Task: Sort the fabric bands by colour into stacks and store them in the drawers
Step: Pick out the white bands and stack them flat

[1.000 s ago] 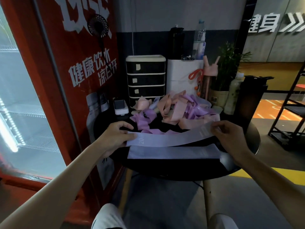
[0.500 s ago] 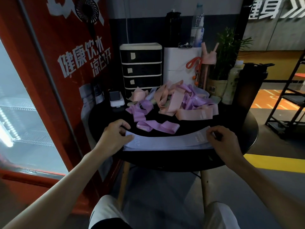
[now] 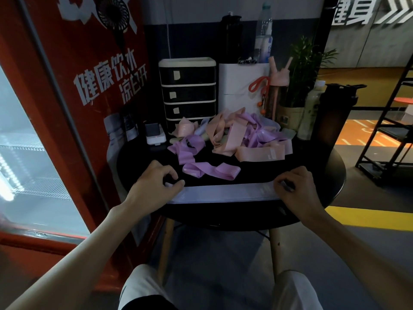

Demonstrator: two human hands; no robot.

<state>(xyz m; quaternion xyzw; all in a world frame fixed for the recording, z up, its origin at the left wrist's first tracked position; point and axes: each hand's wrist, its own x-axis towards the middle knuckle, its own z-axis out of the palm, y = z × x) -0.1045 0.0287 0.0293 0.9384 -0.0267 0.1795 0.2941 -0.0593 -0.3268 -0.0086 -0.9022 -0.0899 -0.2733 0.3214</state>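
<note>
A pale lavender-grey band [image 3: 225,193] lies flat along the near edge of the round black table [image 3: 317,211], on top of another of the same colour. My left hand [image 3: 154,186] pinches its left end and my right hand [image 3: 295,189] pinches its right end. Behind it sits a purple band [image 3: 212,172], then a tangled heap of pink bands [image 3: 263,153] and purple bands [image 3: 257,133]. A black drawer unit with cream trim [image 3: 188,92] stands at the back, its drawers closed.
A red drinks fridge [image 3: 55,108] stands close on the left. A white box [image 3: 241,86], bottles [image 3: 263,34], a pink bottle [image 3: 277,86], a potted plant [image 3: 299,81] and a dark flask [image 3: 335,115] crowd the table's back. A small white device [image 3: 154,135] sits back left. A black rack [image 3: 393,121] stands right.
The band that I held above the table has come down onto the other lavender band at the near edge. Both hands lowered with it and still hold its ends.
</note>
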